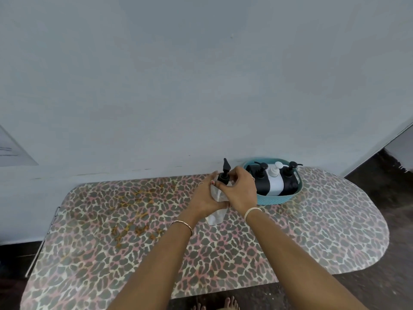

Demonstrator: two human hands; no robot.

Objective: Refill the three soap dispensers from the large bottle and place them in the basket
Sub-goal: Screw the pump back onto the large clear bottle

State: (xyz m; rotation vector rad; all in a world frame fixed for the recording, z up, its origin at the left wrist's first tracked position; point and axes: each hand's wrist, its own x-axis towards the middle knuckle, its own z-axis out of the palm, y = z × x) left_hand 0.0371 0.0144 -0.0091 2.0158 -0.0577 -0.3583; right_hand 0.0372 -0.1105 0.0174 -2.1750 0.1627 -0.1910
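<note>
A clear large bottle with a black pump top stands on the leopard-print table. My left hand grips its body from the left. My right hand curls round the black pump collar at the neck. Just right of it, a teal basket by the wall holds three dispensers: a black one, a white one and another black one. My hands hide the middle of the clear bottle.
A pale wall rises right behind the table. The table's rounded right end lies beyond the basket, with dark floor past it. Orange-brown stains mark the cloth on the left. Bare toes show below the near edge.
</note>
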